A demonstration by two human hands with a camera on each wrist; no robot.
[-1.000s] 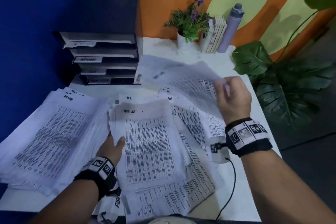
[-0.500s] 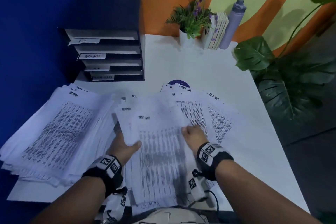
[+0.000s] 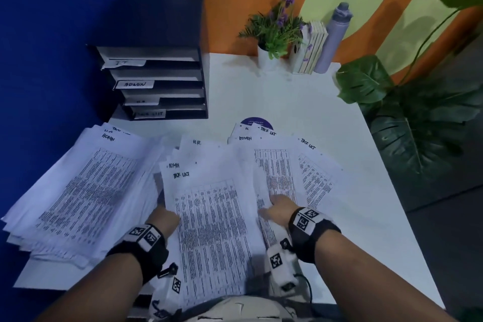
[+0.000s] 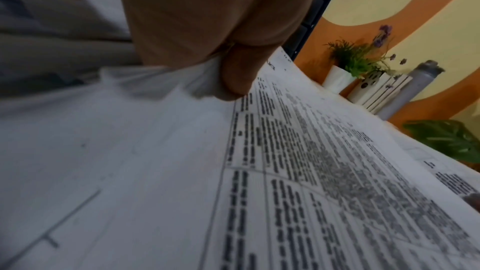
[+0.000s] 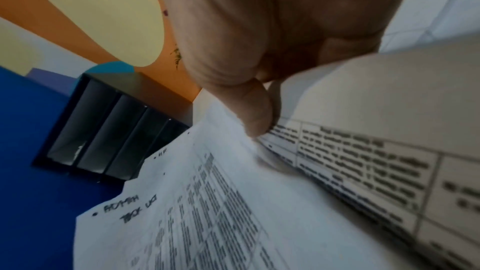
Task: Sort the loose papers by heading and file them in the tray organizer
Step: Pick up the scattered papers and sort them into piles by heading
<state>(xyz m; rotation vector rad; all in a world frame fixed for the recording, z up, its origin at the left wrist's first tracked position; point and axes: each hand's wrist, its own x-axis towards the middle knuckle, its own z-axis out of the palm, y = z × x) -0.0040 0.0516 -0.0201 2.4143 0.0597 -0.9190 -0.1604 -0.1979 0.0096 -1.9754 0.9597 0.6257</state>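
My left hand point(image 3: 165, 219) and my right hand point(image 3: 277, 208) each pinch one side edge of the top sheet point(image 3: 209, 222), headed "TASK LIST", which lies on the middle pile of loose papers point(image 3: 274, 172) on the white table point(image 3: 287, 97). In the left wrist view my left thumb point(image 4: 237, 75) presses down on the sheet's bunched edge, with the remaining fingers hidden under the paper; in the right wrist view my right thumb point(image 5: 255, 110) clamps the opposite edge, the paper curving beneath the hand. Both grips are therefore narrow and closed on this one sheet. Under it a sheet headed "ADMIN" point(image 3: 173, 165) shows at the upper left corner, and sheets marked "H.R." and "TASK LIST" fan out toward the right. A second, thicker stack point(image 3: 75, 191), topped by an "ADMIN" page, lies at the left of the table, overhanging its edge. The black tray organizer point(image 3: 156, 81) stands at the far left corner against the blue wall, its four slots labelled from top to bottom "I.T.", "ADMIN", a blurred label, and "TASK LIST". At the far edge stand a potted plant point(image 3: 274, 31), a few upright books point(image 3: 312, 47) and a grey bottle point(image 3: 334, 36). A purple disc point(image 3: 257, 123) is partly covered by the papers.
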